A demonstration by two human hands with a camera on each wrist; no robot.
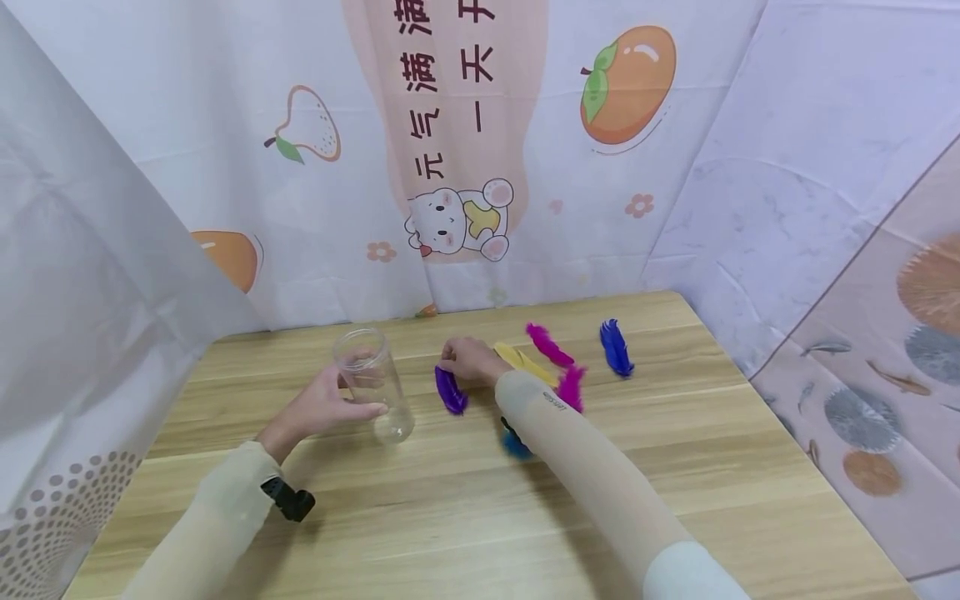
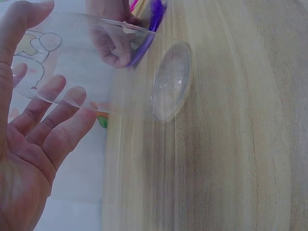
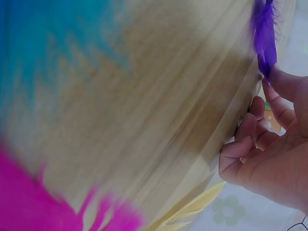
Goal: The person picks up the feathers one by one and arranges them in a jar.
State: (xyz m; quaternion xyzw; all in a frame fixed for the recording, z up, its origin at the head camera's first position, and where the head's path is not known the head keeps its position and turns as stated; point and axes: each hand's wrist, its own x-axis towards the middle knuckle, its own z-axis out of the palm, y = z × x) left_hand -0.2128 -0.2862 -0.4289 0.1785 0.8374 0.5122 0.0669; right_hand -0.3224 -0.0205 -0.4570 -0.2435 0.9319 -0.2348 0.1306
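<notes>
A clear plastic jar stands on the wooden table, and my left hand holds it from the left with fingers wrapped round its side. In the left wrist view the jar shows its round base and my left hand's fingers lie against its wall. My right hand pinches the upper end of a purple feather that lies on the table just right of the jar. The right wrist view shows the purple feather held at my fingertips, the other fingers curled.
More feathers lie behind and under my right forearm: a yellow feather, two magenta feathers, a dark blue feather and a teal feather. Printed cloth walls close in the table on three sides.
</notes>
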